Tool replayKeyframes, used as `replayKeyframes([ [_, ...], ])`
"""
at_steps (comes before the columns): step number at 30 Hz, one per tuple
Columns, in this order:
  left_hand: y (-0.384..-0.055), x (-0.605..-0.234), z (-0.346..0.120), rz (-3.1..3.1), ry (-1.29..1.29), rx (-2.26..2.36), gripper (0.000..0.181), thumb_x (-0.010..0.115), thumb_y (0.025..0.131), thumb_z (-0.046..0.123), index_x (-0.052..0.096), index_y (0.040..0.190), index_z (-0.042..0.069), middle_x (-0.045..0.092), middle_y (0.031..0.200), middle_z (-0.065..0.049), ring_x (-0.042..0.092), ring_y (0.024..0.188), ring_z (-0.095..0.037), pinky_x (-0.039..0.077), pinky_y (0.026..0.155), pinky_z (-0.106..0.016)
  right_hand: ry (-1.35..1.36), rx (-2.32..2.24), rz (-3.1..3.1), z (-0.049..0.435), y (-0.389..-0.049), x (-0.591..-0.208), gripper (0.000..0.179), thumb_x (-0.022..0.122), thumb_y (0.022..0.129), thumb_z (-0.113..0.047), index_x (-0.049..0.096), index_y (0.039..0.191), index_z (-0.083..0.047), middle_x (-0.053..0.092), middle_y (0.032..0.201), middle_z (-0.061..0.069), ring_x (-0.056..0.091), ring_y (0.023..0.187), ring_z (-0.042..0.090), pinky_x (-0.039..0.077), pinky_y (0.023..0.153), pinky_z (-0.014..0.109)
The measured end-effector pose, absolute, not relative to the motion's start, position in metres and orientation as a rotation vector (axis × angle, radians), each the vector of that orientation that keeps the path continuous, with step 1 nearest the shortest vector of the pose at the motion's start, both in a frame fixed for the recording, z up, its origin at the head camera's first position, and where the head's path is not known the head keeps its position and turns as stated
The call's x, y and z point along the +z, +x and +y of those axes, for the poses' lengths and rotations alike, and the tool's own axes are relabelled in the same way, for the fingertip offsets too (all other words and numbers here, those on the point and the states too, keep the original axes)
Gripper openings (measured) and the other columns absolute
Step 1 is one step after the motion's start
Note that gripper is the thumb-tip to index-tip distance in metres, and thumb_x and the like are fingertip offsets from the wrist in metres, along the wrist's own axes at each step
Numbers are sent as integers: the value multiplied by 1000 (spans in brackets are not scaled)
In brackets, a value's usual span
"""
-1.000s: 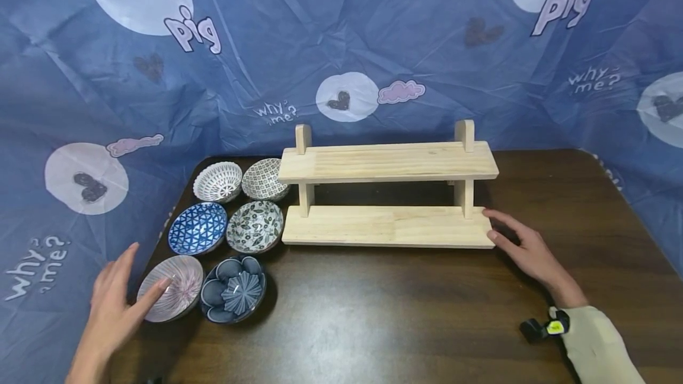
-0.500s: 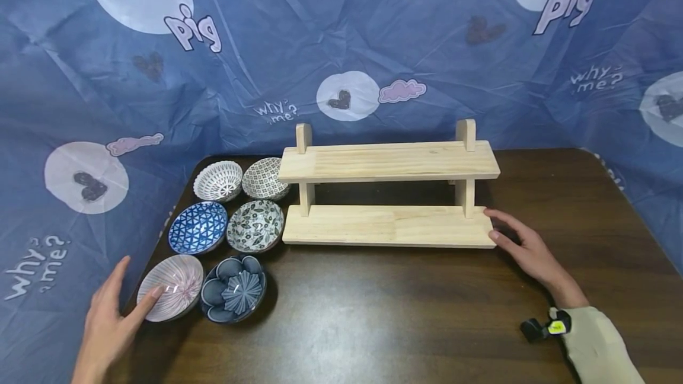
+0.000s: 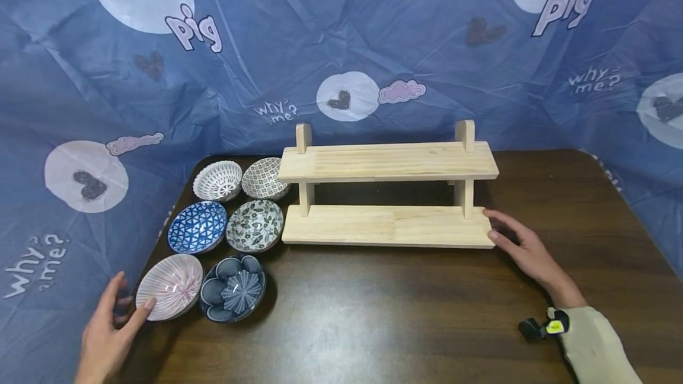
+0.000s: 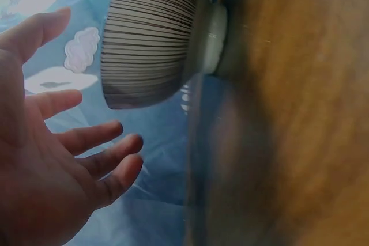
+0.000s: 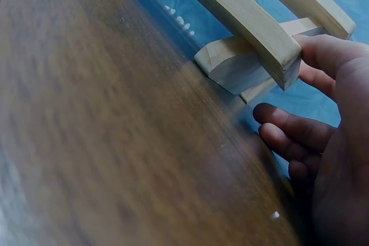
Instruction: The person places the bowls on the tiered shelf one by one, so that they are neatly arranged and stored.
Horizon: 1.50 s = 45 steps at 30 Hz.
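My left hand (image 3: pixel 109 328) is spread beside a pink-and-white striped bowl (image 3: pixel 169 287) at the front left of the table. Its thumb overlaps the bowl's rim in the head view. From the left wrist, a gap shows between the fingers (image 4: pixel 104 142) and the bowl's dark-lined outer wall (image 4: pixel 150 33). My right hand (image 3: pixel 525 250) holds the right end of the lower board of a two-tier wooden shelf (image 3: pixel 389 225), thumb at the front corner and index finger behind. In the right wrist view its other fingers (image 5: pixel 294 133) hang below the board's end.
Right of the striped bowl stands a dark blue petal-patterned bowl (image 3: pixel 233 289). Behind them are a blue triangle-patterned bowl (image 3: pixel 198 227), a leaf-patterned bowl (image 3: pixel 255 226), a white fluted bowl (image 3: pixel 217 181) and a grey checked bowl (image 3: pixel 264 178), partly behind the shelf. Blue printed cloth (image 3: pixel 256 46) hangs behind the table.
My left hand has come down and toward the front, its fingers now lower beside the striped bowl. The right hand, the shelf and the bowls stay in place.
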<state>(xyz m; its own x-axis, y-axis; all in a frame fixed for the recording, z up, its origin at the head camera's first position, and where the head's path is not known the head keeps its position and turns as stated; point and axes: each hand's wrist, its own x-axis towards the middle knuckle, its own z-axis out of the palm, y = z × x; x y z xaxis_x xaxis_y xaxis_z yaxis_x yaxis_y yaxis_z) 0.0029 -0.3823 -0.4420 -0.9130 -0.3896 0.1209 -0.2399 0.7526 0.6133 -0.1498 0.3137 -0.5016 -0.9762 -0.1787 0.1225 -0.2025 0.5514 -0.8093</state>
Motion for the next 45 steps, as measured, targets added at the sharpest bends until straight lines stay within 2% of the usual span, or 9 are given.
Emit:
replayKeyframes([
  [4,4,-451,-384,-2703,541,-1001,75,66,95,24,26,158,10,45,149,-7,35,85,35,35,67,5,313,1422,-2766,314,-150,-502,47,55,103,-25,49,147,-10,45,141,-27,42,112,-18,37,89,11],
  [5,4,-453,-383,-2702,555,-1028,76,65,96,23,24,158,10,42,150,-18,35,85,35,35,68,5,306,1416,-2775,314,-150,-501,47,55,103,-26,48,147,-11,47,144,-21,42,111,-18,37,89,13],
  [7,4,-457,-383,-2690,560,-1086,76,63,97,20,21,159,8,40,151,-21,37,86,34,37,69,6,291,1407,-2789,313,-150,-501,47,55,104,-27,48,147,-11,50,148,-8,41,111,-18,37,89,16],
  [9,4,-461,-383,-2668,540,-1147,76,62,98,16,18,159,7,40,149,-16,40,87,32,40,70,5,280,1400,-2803,313,-150,-500,48,54,104,-28,48,148,-12,50,149,4,41,111,-18,37,89,19],
  [11,5,-465,-383,-2637,505,-1206,75,61,99,13,18,160,8,44,144,0,44,89,30,44,70,2,274,1396,-2810,313,-150,-500,48,54,104,-29,47,148,-13,50,149,7,40,110,-18,37,89,20],
  [17,4,-475,-383,-2294,265,-1740,72,56,95,-7,26,158,12,53,121,28,59,94,16,54,67,-9,286,1389,-2797,313,-150,-500,47,55,104,-27,48,148,-13,49,145,-11,41,110,-18,38,88,18],
  [24,2,-482,-384,-2089,88,-1993,69,48,94,-16,31,154,15,59,126,23,63,101,8,56,70,-13,279,1379,-2817,313,-151,-499,48,54,104,-28,47,149,-12,49,149,21,39,109,-20,37,89,21],
  [33,2,-491,-386,-1926,-74,-2187,68,38,96,-20,29,152,16,57,128,8,68,88,-7,59,60,-25,280,1382,-2817,312,-151,-499,48,53,104,-28,47,149,-12,48,149,23,39,110,-19,38,89,21],
  [45,-2,-498,-392,-1625,-344,-2609,73,22,98,-19,6,159,19,47,141,-1,69,110,-20,65,73,-39,270,1386,-2831,313,-151,-499,49,53,104,-29,46,149,-12,48,151,20,38,109,-20,37,88,22],
])
